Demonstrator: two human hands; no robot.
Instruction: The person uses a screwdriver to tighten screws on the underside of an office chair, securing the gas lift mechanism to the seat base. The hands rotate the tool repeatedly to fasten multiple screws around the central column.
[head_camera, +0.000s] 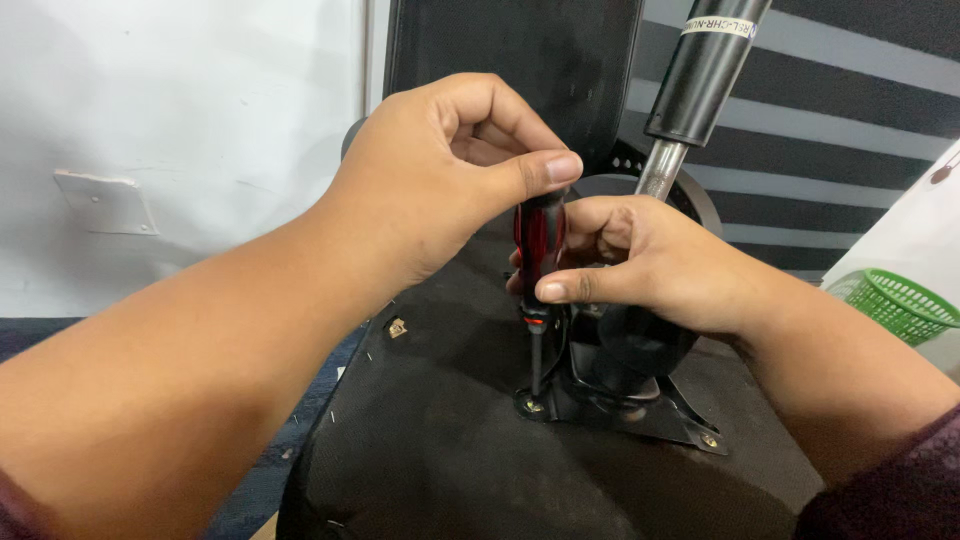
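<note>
Both hands, left (450, 170) and right (640, 260), clenched round a half-hidden red-black screwdriver (537, 245), tip obscured at the bracket (640, 410).

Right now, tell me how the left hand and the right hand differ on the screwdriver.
The left hand caps the top of the screwdriver handle; the right hand pinches its lower end. The left hand sits higher, the right hand nearer the bracket. Both grip the same upright tool.
</note>
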